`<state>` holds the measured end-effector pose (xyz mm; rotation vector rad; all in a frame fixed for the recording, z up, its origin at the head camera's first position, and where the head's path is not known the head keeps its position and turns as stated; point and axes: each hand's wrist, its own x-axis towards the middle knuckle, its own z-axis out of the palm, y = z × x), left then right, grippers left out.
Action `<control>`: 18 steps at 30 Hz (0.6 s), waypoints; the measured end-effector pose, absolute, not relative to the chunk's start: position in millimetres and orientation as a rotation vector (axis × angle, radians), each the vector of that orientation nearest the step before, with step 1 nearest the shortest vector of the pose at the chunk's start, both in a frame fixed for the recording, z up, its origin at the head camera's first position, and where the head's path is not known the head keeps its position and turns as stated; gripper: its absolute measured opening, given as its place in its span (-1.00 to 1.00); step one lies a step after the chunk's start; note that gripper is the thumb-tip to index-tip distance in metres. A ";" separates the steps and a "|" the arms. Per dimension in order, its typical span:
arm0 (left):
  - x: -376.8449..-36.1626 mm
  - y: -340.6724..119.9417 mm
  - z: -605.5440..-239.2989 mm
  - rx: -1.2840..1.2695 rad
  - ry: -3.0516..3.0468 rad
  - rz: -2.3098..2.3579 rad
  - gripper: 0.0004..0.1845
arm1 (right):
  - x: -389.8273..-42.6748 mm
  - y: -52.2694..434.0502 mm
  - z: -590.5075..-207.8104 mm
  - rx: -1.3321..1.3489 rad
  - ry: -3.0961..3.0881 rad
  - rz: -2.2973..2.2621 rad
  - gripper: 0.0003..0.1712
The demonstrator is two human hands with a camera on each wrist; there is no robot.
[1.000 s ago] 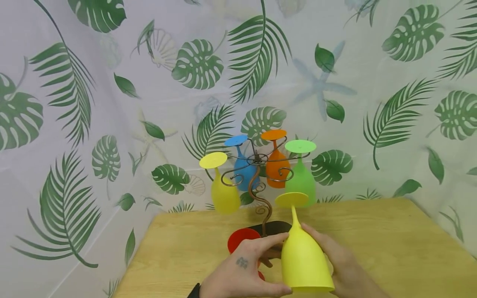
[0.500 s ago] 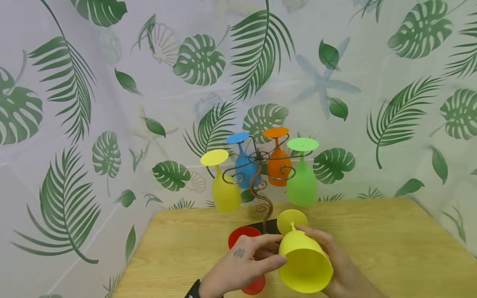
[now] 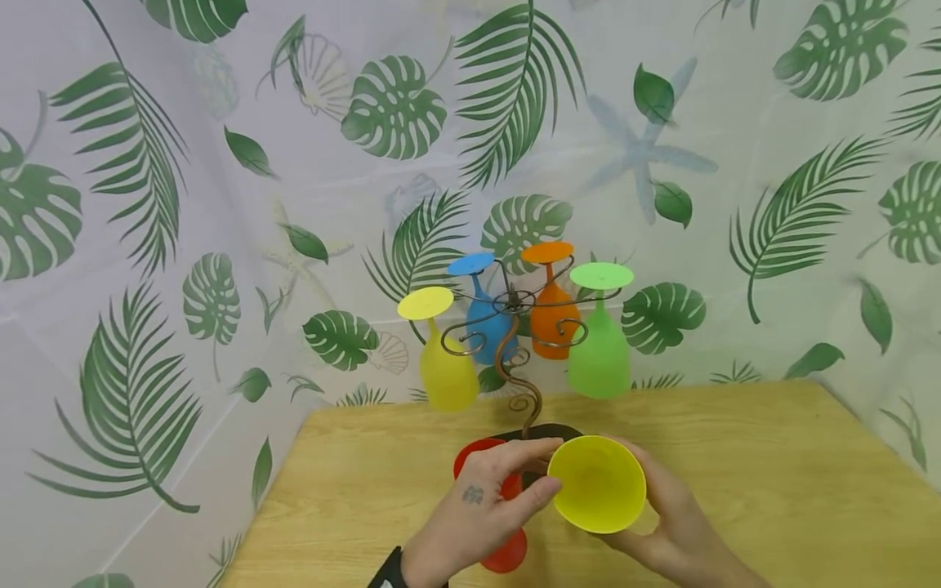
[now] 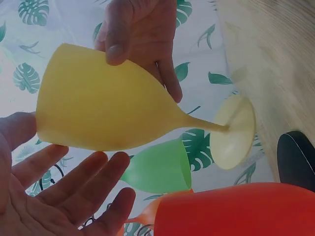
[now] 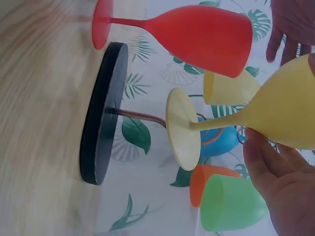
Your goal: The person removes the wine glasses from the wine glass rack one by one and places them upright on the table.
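Note:
A yellow plastic goblet [image 3: 597, 484] is held above the table, its rim tipped toward the head camera; in the left wrist view its foot points down to the tabletop. My right hand [image 3: 676, 523] grips the bowl, with fingers and thumb on opposite sides. Fairly straight fingers of my left hand [image 3: 470, 506] touch the bowl near the rim from the other side. Behind the left hand a red goblet [image 3: 506, 554] stands upright on the table, partly covered by that hand. The right wrist view shows the yellow goblet's foot [image 5: 182, 130] in full.
Behind the hands rises a metal goblet rack [image 3: 503, 359] on a black base [image 5: 103, 118]. Yellow [image 3: 450, 376], blue [image 3: 488, 331], orange [image 3: 555, 322] and green [image 3: 601, 359] goblets hang upside down from it. A leaf-patterned curtain [image 3: 294, 188] borders the wooden table [image 3: 735, 474].
The held yellow goblet has turned from upside down to mouth toward the head camera, its foot swinging away and down. The right hand has turned with it; the left hand stays beside the bowl.

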<state>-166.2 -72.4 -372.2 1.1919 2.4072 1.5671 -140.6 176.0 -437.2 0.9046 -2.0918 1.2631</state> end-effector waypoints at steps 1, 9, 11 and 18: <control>-166.3 -72.5 -372.7 1.212 2.417 1.573 -0.53 | -141.2 174.9 -438.0 0.891 -2.107 1.280 0.03; -169.8 -73.7 -377.5 1.331 2.714 1.377 -0.55 | -149.3 169.7 -452.1 0.821 -2.163 1.319 0.04; -169.9 -73.5 -379.2 1.317 2.805 1.261 -0.52 | -150.9 169.8 -456.8 0.794 -2.169 1.345 0.08; -172.0 -76.8 -384.6 1.258 2.947 0.903 -0.23 | -157.3 165.5 -471.1 0.752 -2.189 1.442 0.03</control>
